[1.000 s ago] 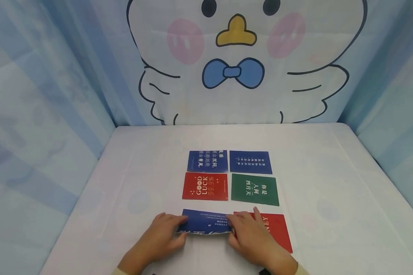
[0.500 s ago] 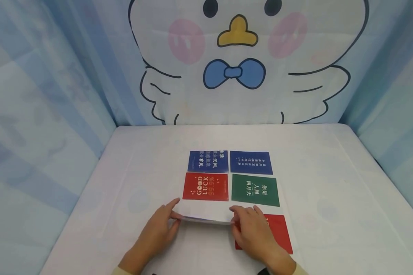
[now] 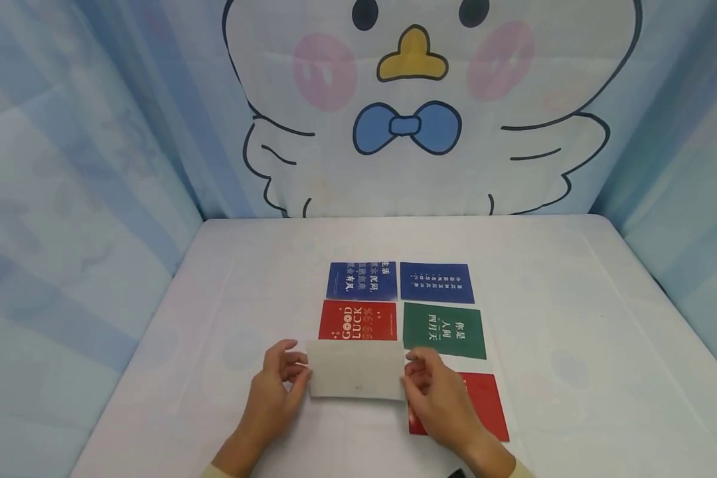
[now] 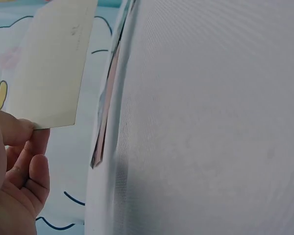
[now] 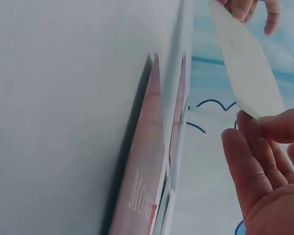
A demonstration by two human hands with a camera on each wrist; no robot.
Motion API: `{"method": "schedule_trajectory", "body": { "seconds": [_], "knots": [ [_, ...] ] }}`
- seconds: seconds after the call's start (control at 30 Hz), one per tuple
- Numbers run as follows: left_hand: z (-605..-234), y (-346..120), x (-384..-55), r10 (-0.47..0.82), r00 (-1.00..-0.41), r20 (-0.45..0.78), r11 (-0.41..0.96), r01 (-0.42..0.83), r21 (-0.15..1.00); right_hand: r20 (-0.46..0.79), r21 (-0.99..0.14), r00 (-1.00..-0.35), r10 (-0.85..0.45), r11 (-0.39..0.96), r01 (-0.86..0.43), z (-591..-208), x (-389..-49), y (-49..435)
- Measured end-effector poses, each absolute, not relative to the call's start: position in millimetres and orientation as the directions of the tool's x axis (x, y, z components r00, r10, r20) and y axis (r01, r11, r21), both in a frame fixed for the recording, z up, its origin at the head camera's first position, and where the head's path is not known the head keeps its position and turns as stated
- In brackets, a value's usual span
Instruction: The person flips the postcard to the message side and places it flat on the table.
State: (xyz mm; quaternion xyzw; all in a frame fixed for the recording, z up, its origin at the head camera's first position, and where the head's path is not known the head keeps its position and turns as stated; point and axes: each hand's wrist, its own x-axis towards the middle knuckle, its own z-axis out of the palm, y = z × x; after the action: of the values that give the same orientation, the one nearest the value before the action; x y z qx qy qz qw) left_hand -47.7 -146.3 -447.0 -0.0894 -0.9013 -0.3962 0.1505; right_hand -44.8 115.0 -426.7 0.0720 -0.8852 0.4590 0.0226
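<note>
A card point(image 3: 356, 370) is held up by both hands, its plain off-white back towards the head camera. My left hand point(image 3: 275, 392) pinches its left end between thumb and fingers; the left wrist view shows the thumb on the card's edge point(image 4: 54, 73). At the opposite end my right hand point(image 3: 442, 401) pinches the card in the same way. The card's upper edge overlaps the lower part of a red "GOOD LUCK" card point(image 3: 358, 320). Under the right hand lies another red card point(image 3: 484, 405), partly hidden; in the right wrist view its lettering point(image 5: 142, 200) shows.
Two blue cards point(image 3: 361, 281) lie side by side in the far row, the right one point(image 3: 437, 283) with small white text. A green card point(image 3: 445, 330) is beside the "GOOD LUCK" card. The white table point(image 3: 573, 299) meets a cartoon-printed curtain point(image 3: 406, 186) behind.
The card between both hands has been tipped over: its blue printed face showed first, then its edge, and now its plain back. The cards on the table stay put.
</note>
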Motion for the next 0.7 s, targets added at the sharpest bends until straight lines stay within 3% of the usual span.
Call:
{"method": "schedule_trajectory", "body": {
  "seconds": [0.1,0.2,0.53,0.7],
  "knots": [
    [-449.7,-147.3,-49.9,0.063,-0.913,0.403,0.671,0.338,0.66,0.132,-0.77,-0.985,-0.112,0.614,-0.173,-427.8,-45.5,114.8],
    [-450.8,-148.4,-50.4,0.099,-0.916,0.388,0.695,0.343,0.632,0.127,-0.73,-0.982,-0.142,0.657,-0.189,-428.8,-46.2,114.6],
    [-444.9,-146.5,-51.8,0.149,-0.989,0.01,0.799,0.127,0.588,-0.001,-0.568,-0.968,-0.251,0.797,-0.207,-429.3,-50.8,111.7],
    [-443.5,-146.1,-54.1,0.173,-0.983,-0.06,0.814,0.109,0.571,-0.027,-0.508,-0.963,-0.267,0.834,-0.217,-430.5,-53.9,108.1]
  ]
}}
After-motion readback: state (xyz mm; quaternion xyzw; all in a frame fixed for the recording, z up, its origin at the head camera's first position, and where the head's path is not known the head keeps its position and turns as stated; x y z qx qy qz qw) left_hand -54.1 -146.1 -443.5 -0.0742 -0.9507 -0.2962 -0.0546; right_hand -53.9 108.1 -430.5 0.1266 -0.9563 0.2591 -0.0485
